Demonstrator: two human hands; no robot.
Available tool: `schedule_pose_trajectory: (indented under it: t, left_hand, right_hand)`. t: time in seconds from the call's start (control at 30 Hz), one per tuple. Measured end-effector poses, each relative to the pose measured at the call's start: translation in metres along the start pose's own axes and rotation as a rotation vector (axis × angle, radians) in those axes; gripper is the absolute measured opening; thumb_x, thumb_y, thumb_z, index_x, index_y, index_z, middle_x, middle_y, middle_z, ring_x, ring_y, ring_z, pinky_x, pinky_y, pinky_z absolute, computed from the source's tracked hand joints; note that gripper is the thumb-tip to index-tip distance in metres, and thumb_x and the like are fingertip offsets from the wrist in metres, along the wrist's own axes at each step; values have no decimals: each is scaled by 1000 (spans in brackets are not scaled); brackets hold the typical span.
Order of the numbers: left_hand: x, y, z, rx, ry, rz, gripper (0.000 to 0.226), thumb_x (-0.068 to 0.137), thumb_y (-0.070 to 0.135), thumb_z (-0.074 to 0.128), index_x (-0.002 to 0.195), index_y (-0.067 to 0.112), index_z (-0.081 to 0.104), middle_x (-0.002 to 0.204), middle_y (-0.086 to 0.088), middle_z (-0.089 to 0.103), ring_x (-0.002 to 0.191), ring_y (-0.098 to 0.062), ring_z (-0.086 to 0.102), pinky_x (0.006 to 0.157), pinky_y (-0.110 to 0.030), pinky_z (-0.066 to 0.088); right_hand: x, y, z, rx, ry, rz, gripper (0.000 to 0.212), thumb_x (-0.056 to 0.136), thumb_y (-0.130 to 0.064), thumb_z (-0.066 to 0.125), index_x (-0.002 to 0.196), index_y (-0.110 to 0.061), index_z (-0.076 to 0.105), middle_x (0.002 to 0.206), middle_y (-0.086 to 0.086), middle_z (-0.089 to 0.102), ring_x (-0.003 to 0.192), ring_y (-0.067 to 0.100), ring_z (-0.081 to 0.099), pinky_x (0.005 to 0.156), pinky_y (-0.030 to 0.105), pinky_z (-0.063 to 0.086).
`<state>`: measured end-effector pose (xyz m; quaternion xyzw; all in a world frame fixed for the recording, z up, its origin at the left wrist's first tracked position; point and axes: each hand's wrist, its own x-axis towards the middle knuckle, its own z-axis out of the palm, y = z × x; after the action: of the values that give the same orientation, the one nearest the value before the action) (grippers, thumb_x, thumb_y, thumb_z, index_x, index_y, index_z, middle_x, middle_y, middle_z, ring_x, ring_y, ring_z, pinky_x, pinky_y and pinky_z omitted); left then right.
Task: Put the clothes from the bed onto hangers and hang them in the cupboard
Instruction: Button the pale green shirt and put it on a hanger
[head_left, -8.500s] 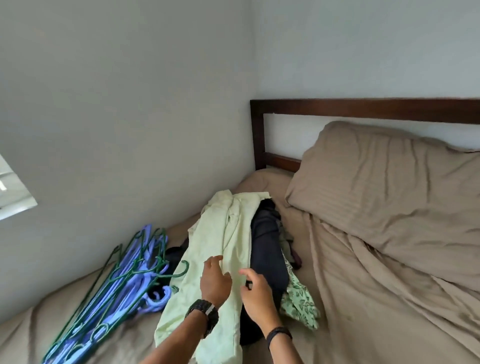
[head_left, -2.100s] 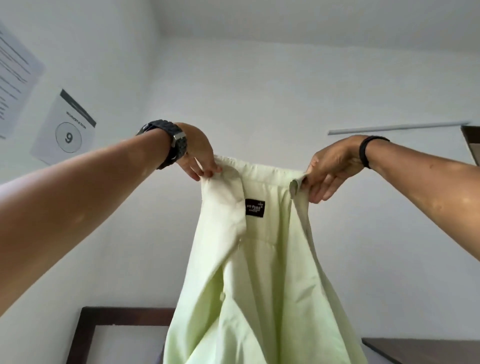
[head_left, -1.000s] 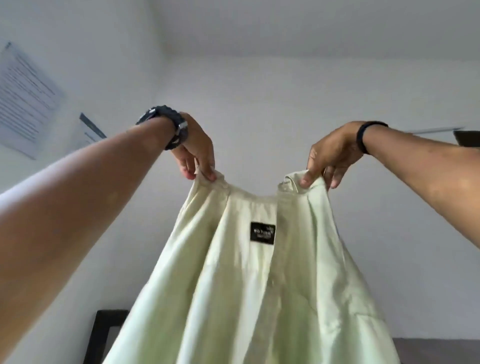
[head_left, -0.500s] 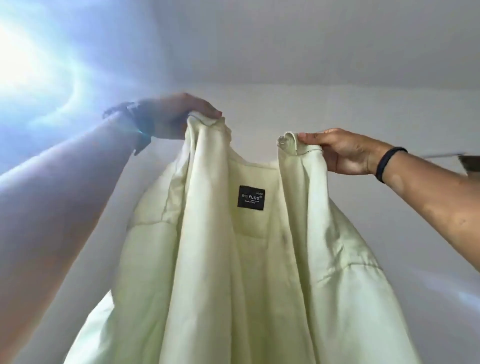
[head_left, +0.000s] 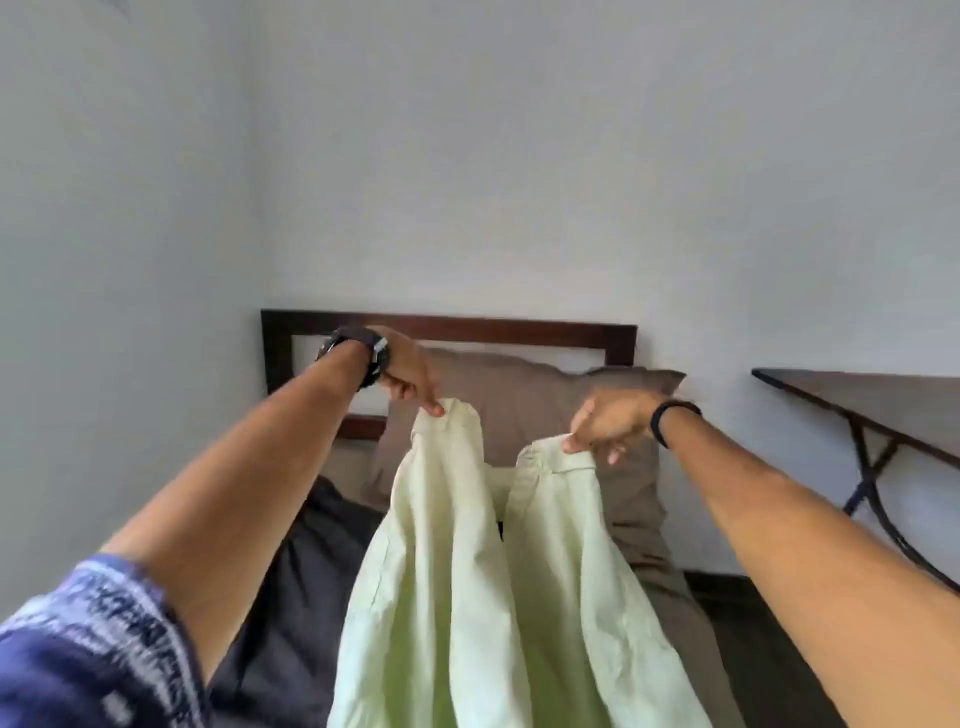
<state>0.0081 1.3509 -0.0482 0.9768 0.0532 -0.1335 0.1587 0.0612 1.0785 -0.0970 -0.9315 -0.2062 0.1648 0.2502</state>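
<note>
Centrally, we see a pale green shirt held up in the air by both hands, its front open toward the camera and its two front panels hanging as separate folds down past the lower edge of the view. The left hand pinches the top of the left-hand panel at the collar end, fingers curled downward onto the cloth; a dark wristwatch sits on that wrist, and a blue patterned sleeve covers the upper arm at the lower left corner. The right hand pinches the top of the right-hand panel, thumb and fingertips closed on the fabric edge; a thin black band circles that wrist. We note that the two hands are set apart, so that a gap opens between the panels, through which a strip of the shirt's inner back shows.

Behind and below the shirt lies the bed, covered in a tan sheet. A tan pillow leans against the dark wooden headboard, which stands against the pale wall. A dark garment lies on the bed to the left of the shirt, partly hidden by the left forearm. At the right edge we see a dark tabletop on a curved metal frame, standing apart from the bed. The shirt hangs above the bed; whether its hem touches the bed we cannot tell.
</note>
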Motion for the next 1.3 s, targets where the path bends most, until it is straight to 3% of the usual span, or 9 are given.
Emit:
schedule_pose_trajectory:
  t: [0.2, 0.33, 0.47, 0.57, 0.67, 0.77, 1.03, 1.17, 1.3]
  left_hand:
    - [96, -39, 121, -429, -23, -184, 15, 91, -8, 53, 78, -1, 50, 69, -12, 52, 50, -20, 62, 41, -26, 53]
    - [146, -50, 153, -656, 75, -258, 28, 100, 0, 35, 76, -5, 49, 68, -18, 50, 72, -32, 67, 58, -36, 56]
    - [191, -62, 188, -401, 247, -221, 24, 93, 5, 45, 95, -11, 63, 89, -24, 68, 82, -33, 70, 75, -41, 58]
    - [210, -73, 230, -256, 170, -159, 46, 87, 30, 62, 124, 3, 54, 119, -14, 62, 108, -33, 60, 88, -38, 52]
    - [211, -88, 270, -146, -32, -67, 80, 79, 44, 72, 141, 11, 34, 134, -6, 54, 123, -29, 51, 100, -36, 43]
    - [206, -100, 297, 3, -56, -5, 74, 83, 41, 69, 141, 13, 34, 137, -14, 50, 125, -32, 47, 101, -34, 40]
    - [154, -65, 300, -26, 522, 141, 28, 88, 21, 62, 113, 9, 58, 111, -9, 58, 104, -29, 54, 85, -35, 41]
    - [123, -54, 323, -101, 373, 136, 31, 90, 27, 60, 115, 9, 60, 114, -9, 58, 106, -26, 54, 90, -34, 42]
    - [103, -66, 352, 136, 255, 91, 52, 100, 39, 33, 145, 13, 33, 150, -4, 32, 138, -23, 27, 113, -29, 18]
  right_hand:
    - [75, 66, 105, 107, 121, 149, 16, 92, -10, 60, 79, -8, 52, 58, 9, 47, 27, 10, 43, 34, 23, 45]
    - [111, 76, 120, 465, 225, 181, 8, 98, -7, 47, 104, -4, 45, 66, 16, 56, 43, 22, 59, 40, 27, 52]
    - [149, 88, 140, 504, 368, 196, 11, 93, -2, 44, 87, -7, 50, 74, 22, 64, 64, 29, 65, 67, 43, 58]
    - [171, 101, 170, 229, 326, 154, 10, 84, -1, 50, 78, -5, 57, 75, 10, 61, 76, 22, 55, 61, 33, 44]
    - [180, 110, 208, 188, 120, 165, 46, 84, -7, 61, 127, -15, 46, 112, 8, 55, 107, 24, 54, 77, 29, 44]
    - [177, 110, 233, 203, 50, 169, 81, 85, -6, 63, 149, -17, 14, 131, 10, 50, 117, 28, 52, 84, 27, 42]
    - [156, 104, 265, 299, 367, 118, 23, 83, -11, 65, 105, -5, 64, 106, 13, 66, 105, 26, 59, 75, 21, 36]
    - [137, 110, 281, 317, 190, 194, 44, 80, -29, 73, 117, -9, 58, 107, 10, 65, 103, 23, 57, 76, 24, 42]
    - [119, 118, 295, 294, 142, 121, 35, 79, -1, 59, 113, -8, 61, 106, 9, 66, 95, 23, 60, 68, 22, 39]
